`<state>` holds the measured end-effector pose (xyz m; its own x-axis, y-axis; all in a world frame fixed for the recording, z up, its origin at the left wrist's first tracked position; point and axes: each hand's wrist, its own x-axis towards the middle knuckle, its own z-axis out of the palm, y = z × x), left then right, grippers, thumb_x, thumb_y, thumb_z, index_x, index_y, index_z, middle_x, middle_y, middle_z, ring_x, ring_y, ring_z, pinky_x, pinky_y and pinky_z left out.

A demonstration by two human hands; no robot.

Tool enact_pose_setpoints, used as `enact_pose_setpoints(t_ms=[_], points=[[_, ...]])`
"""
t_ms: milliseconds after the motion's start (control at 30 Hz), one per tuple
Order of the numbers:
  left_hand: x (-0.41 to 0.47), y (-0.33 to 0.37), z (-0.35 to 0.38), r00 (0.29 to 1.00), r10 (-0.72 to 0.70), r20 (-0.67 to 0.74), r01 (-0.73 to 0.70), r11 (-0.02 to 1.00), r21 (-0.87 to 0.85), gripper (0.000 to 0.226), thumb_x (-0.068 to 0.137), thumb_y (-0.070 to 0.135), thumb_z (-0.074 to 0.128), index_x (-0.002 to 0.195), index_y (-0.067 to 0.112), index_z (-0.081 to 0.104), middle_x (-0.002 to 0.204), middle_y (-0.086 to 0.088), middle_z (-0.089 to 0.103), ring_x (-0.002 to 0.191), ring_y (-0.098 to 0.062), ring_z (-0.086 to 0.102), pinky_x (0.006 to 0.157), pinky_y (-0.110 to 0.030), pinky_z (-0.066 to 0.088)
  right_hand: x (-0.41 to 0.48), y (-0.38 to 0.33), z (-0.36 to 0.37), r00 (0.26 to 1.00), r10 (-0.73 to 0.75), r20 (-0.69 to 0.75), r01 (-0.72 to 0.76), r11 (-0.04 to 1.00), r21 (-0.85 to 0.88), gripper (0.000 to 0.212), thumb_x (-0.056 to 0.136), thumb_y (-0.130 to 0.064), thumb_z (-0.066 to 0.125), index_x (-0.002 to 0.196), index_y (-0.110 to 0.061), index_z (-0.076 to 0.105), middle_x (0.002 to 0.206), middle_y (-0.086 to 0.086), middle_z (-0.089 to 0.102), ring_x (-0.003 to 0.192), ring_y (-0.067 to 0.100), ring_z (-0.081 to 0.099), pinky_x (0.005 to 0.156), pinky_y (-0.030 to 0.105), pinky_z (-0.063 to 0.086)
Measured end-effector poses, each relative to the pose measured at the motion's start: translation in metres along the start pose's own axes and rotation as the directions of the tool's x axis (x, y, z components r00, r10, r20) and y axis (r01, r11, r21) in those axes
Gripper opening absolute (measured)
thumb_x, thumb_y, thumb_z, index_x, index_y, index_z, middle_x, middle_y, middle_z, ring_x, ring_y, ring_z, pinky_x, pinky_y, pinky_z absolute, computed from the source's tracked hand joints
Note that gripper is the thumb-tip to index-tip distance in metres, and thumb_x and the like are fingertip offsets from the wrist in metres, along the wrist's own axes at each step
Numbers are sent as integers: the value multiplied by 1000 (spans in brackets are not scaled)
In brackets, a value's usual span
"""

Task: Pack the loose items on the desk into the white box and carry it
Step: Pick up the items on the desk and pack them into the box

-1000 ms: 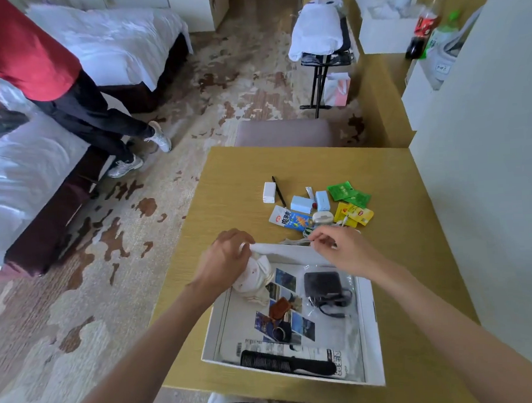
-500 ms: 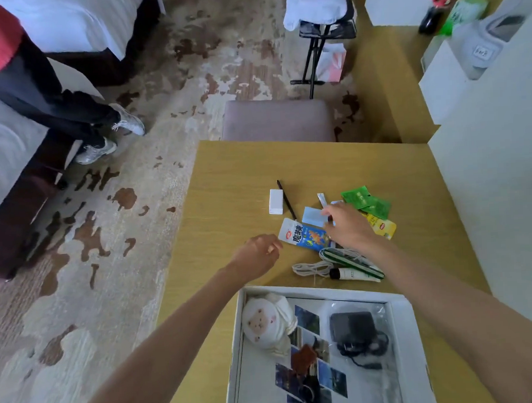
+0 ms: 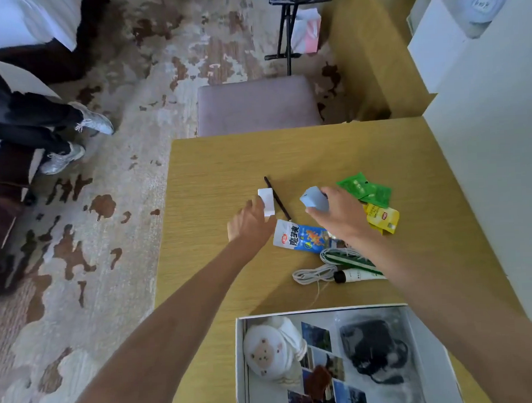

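Several things already lie in the white box (image 3: pixel 326 310), while the right hand (image 3: pixel 341 216) grips a pale blue item (image 3: pixel 314 198), the left hand (image 3: pixel 250 223) spreads over a white block (image 3: pixel 266 201), and packets remain.

The desk (image 3: pixel 214 173) looks like matt yellow wood grain; the white box (image 3: pixel 241 366) like matt card; the blue snack packet (image 3: pixel 303 236) and green sachets (image 3: pixel 366 190) are glossy foil or plastic; the far stool (image 3: pixel 256 104) is soft matt cloth; the carpet (image 3: pixel 106 240) looks rough.
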<state>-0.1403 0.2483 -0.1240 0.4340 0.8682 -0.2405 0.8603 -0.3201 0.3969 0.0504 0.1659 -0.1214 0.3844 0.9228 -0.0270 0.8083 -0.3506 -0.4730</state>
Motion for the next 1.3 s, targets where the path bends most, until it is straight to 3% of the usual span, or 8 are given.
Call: enact_pose_setpoints(t_ms=[233, 367, 467, 633, 833, 1000, 1167, 1300], points=[[53, 26, 5, 960, -277, 43, 276, 961, 20, 76, 83, 57, 55, 136, 8, 30, 129, -12, 50, 112, -34, 55, 76, -38, 44, -44, -1, -49, 993, 117, -4, -107, 922, 371, 27, 76, -33, 75, 94, -21, 60, 90, -1, 63, 77, 12, 62, 57, 25, 50], [63, 23, 2, 940, -333, 72, 337, 940, -52, 54, 80, 40, 65, 120, 8, 49, 104, -9, 59, 99, -30, 61, 67, -31, 44, -70, -1, -72, 987, 155, 31, -151, 872, 465, 33, 73, -33, 78, 100, -22, 62, 90, -12, 64, 76, -6, 59, 58, 8, 44], [57, 14, -9, 930, -348, 117, 367, 887, -280, 42, 77, 36, 69, 105, 7, 59, 87, -5, 55, 94, -28, 59, 61, -27, 42, -88, -3, -87, 981, 181, 62, -185, 815, 549, 35, 72, -34, 80, 102, -22, 65, 94, -9, 67, 81, 3, 63, 63, 17, 50], [-4, 17, -43, 971, -238, 19, 182, 685, -706, 9, 78, 27, 69, 77, 19, 64, 73, 2, 58, 76, -19, 59, 59, -30, 53, -122, -4, -110, 985, 122, 126, -175, 699, 693, 31, 73, -33, 82, 98, -22, 69, 94, 0, 69, 80, 14, 66, 69, 29, 57], [-143, 42, -66, 993, -103, -66, -12, 458, -889, 21, 84, 26, 66, 103, 18, 65, 98, -6, 62, 82, -10, 66, 66, -28, 59, -165, -13, -126, 970, -67, 234, -154, 572, 806, 25, 76, -22, 80, 97, -17, 69, 81, -9, 72, 72, 3, 67, 58, 15, 50], [-237, 49, -52, 985, -134, -113, -36, 477, -878, 17, 87, 25, 64, 104, 21, 64, 89, 3, 61, 70, -5, 63, 60, -23, 52, -199, -19, -119, 933, -172, 317, -163, 582, 797, 21, 75, -24, 81, 93, -20, 71, 84, -4, 73, 74, 4, 67, 61, 14, 50], [-293, 34, -40, 985, -158, -67, -2, 381, -925, 22, 89, 23, 62, 111, 21, 65, 96, -2, 65, 88, -19, 64, 76, -40, 53, -227, -34, -102, 873, -262, 412, -150, 659, 737, 27, 72, -33, 82, 95, -25, 71, 92, 2, 72, 81, 11, 69, 66, 20, 54], [-322, 17, -37, 979, -164, -122, -35, 454, -890, 24, 87, 22, 66, 112, 22, 65, 104, -7, 67, 91, -23, 66, 76, -40, 54, -250, -46, -77, 810, -277, 517, -140, 764, 630, 40, 62, -44, 82, 95, -27, 68, 87, -4, 73, 78, 10, 69, 62, 23, 52]])
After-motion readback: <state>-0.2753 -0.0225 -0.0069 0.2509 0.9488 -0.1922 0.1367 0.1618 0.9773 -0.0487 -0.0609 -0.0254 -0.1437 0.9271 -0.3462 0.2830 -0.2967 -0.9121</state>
